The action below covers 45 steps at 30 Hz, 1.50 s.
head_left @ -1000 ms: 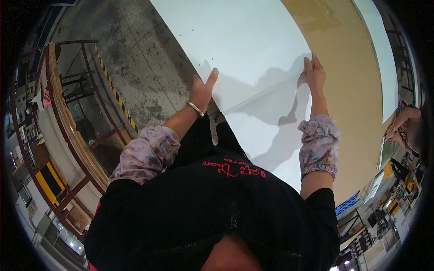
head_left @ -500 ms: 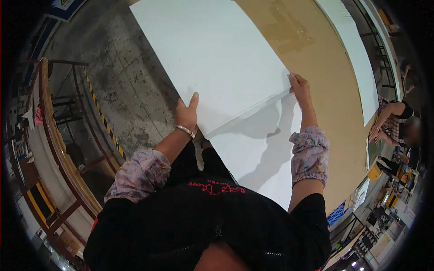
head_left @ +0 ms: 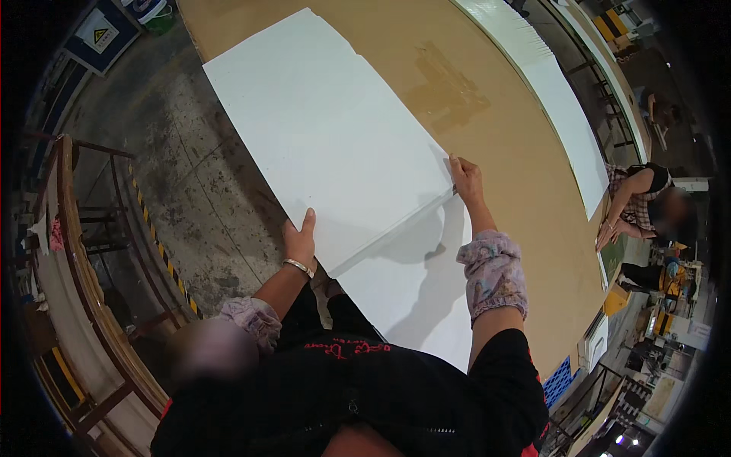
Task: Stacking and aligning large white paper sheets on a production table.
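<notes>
A large white sheet [head_left: 312, 137] lies slanted across the work surface, its near end raised above another white sheet [head_left: 419, 297] and casting a shadow on it. At the near left edge my left hand [head_left: 299, 242] grips the upper sheet, thumb on top and fingers hidden beneath. My right hand [head_left: 467, 183] pinches that sheet's near right corner between thumb and fingers. Both forearms wear patterned sleeve covers, and a bracelet [head_left: 299, 266] circles my left wrist. Whether the upper sheet is a single layer cannot be made out.
Brown board [head_left: 525, 206] with tape patches covers the table under the sheets. A long white stack [head_left: 533, 68] lies farther right. A co-worker's hands [head_left: 607, 234] rest at the table's right side. On the left stand a metal-framed rack [head_left: 84, 251] and a striped floor line [head_left: 156, 236].
The view has shifted, so the upper sheet's far end now shows. Both hands and the sheet appear lower and farther left in the picture. Each hand keeps its hold.
</notes>
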Each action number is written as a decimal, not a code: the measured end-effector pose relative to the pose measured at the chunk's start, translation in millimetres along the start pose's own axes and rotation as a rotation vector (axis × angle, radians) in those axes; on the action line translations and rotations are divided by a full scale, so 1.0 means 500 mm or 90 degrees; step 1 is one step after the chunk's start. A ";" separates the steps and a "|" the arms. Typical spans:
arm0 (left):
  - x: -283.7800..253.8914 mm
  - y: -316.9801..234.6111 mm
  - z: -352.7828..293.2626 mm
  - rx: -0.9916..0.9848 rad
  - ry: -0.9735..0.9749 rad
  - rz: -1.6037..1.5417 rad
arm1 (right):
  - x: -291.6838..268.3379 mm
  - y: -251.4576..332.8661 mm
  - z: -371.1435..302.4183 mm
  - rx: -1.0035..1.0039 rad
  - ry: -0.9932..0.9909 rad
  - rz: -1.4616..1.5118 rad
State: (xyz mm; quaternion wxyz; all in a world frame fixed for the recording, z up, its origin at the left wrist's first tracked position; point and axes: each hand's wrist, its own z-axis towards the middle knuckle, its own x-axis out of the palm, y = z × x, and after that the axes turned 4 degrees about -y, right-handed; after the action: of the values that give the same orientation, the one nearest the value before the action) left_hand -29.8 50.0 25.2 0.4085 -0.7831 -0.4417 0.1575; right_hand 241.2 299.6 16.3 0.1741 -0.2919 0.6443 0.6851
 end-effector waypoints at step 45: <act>0.004 0.053 -0.004 -0.156 -0.013 0.050 | -0.023 0.000 0.182 -0.205 0.540 -0.617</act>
State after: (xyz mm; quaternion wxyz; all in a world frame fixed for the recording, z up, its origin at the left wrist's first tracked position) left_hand -12.6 43.1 6.2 0.2985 -0.8422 -0.4308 0.1263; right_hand 234.3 390.8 23.3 0.1480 -0.8154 0.3427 0.4425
